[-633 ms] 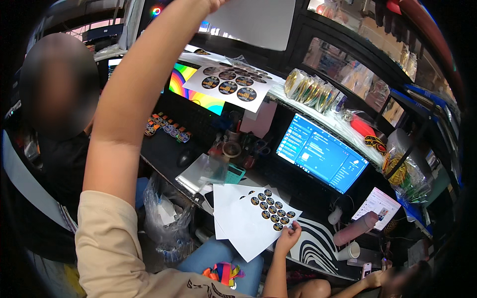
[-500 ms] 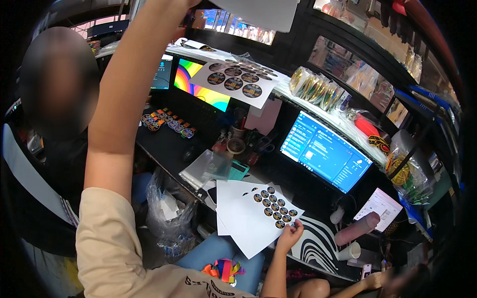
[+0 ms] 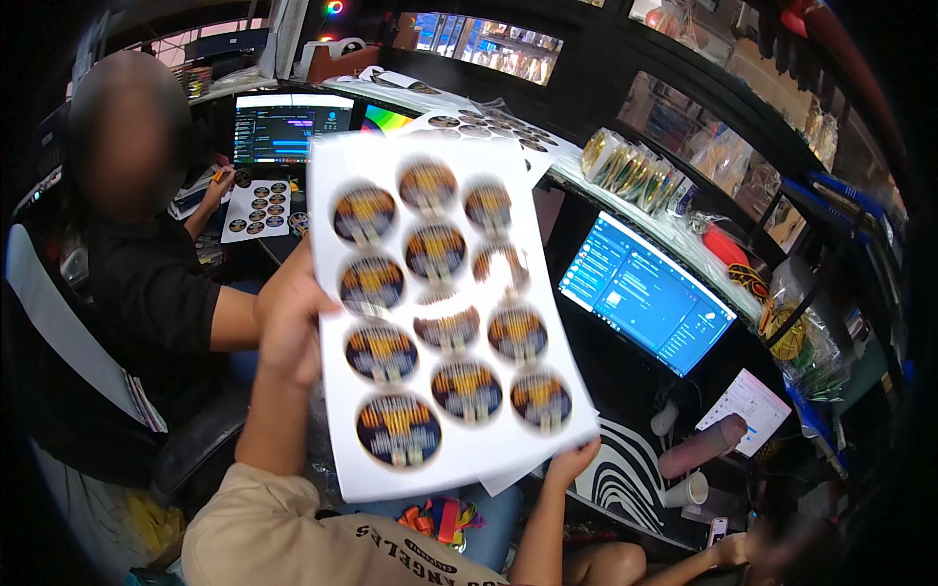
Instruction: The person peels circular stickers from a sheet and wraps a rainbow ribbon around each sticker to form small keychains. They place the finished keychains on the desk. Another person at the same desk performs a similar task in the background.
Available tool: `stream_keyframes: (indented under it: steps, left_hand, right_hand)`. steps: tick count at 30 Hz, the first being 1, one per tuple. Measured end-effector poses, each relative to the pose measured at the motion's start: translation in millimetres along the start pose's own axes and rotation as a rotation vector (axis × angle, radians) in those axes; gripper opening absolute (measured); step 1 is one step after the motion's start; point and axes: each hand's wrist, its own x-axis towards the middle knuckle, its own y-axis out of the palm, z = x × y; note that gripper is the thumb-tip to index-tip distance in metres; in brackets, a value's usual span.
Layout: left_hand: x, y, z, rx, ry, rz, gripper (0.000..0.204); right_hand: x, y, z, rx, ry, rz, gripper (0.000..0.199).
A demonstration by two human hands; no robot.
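Note:
My left hand point(image 3: 293, 332) is closed on the left edge of a white sheet of round stickers point(image 3: 337, 444). The sheet stands tilted upright in front of me, its dark discs with orange print facing me, blurred and glossy. By its lower right corner, my right hand point(image 3: 574, 461) pinches a second white sheet point(image 3: 508, 477), which shows mostly as a strip beneath the first. Whether the right fingers also touch the upper sheet, I cannot tell. On my lap lies a bundle of coloured ribbons point(image 3: 445, 521).
A person in black point(image 3: 147, 264) sits at the left, one arm passing behind my left hand. A smaller sticker sheet point(image 3: 256, 225) is by them. Monitors point(image 3: 645, 293) line the desk; wrapped medals point(image 3: 635, 176) sit on the ledge. A white cup point(image 3: 689, 491) stands right.
My left hand has come down from overhead, bringing a sticker sheet in front of me. It now covers most of the sheets on my lap. My right hand has stayed nearly in place.

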Motion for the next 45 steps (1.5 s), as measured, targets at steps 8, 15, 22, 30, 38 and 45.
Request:
stream_keyframes:
  steps: [8, 15, 22, 30, 38, 45]
  left_hand:
    - [-60.0, -26.1, 82.5, -0.401, -0.607, 0.034, 0.066]
    - [-51.0, -47.5, 109.5, -0.34, -0.551, 0.037, 0.065]
    - [-39.0, -58.6, 126.3, -0.243, -0.482, -0.023, 0.065]
    - [-34.1, -70.0, 138.3, -0.324, -0.518, 0.019, 0.06]
    - [-33.9, -70.1, 136.2, -0.332, -0.498, 0.054, 0.058]
    - [-32.5, -65.2, 132.1, -0.291, -0.486, 0.021, 0.061]
  right_hand:
    - [-0.1, -3.9, -4.4, -0.138, -0.022, 0.04, 0.036]
    - [-17.9, -3.6, 56.6, 0.108, 0.047, 0.067, 0.023]
    - [-38.9, -18.9, 153.4, 0.659, 0.587, 0.788, 0.061]
    - [-54.0, -13.2, 164.9, 0.484, 0.442, 0.708, 0.057]
    - [-55.3, -9.6, 164.2, 0.449, 0.391, 0.676, 0.055]
    - [-57.7, -7.6, 165.7, 0.469, 0.383, 0.654, 0.053]
